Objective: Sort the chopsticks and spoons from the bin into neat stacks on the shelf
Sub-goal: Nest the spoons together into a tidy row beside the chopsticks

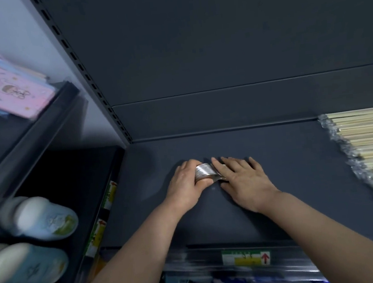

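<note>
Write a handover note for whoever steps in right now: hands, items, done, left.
Left hand grips the silvery spoon stack on the shelf, fingers curled round it.
Right hand lies flat with straight fingers against the stack's right end.
Wrapped chopsticks lie stacked at the shelf's right side.
Done: chopsticks are on the shelf; the spoons are down and apparently being squared up.
Left: let go of the spoons once they sit neat. The bin is out of view, so I cannot tell whether more remains.
</note>
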The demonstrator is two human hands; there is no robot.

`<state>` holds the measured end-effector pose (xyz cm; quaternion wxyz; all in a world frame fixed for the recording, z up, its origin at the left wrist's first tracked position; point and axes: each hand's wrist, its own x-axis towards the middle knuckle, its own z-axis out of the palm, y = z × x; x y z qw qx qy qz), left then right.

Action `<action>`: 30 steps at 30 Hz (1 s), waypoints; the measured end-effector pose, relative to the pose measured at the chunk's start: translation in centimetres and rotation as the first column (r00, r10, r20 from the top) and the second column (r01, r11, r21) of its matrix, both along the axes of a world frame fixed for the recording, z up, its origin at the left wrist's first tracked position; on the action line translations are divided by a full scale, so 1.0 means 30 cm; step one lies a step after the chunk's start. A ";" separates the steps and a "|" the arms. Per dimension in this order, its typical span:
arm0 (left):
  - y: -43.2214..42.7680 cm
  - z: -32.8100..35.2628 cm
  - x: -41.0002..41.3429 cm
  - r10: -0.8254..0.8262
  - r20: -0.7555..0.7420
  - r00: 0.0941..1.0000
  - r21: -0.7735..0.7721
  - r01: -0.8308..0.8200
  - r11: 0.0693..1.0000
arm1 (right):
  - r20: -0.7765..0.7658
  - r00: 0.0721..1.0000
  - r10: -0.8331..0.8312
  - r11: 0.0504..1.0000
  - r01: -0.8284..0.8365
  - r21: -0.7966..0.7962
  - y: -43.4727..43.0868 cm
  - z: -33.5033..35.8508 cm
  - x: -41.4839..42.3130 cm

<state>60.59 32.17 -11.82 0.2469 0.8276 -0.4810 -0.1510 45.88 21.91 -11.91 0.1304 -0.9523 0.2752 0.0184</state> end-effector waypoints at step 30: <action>0.005 0.009 -0.079 -0.161 0.111 0.981 0.142 0.144 0.979 | 0.263 0.947 -0.186 0.982 0.183 0.039 0.040 -0.049 -0.152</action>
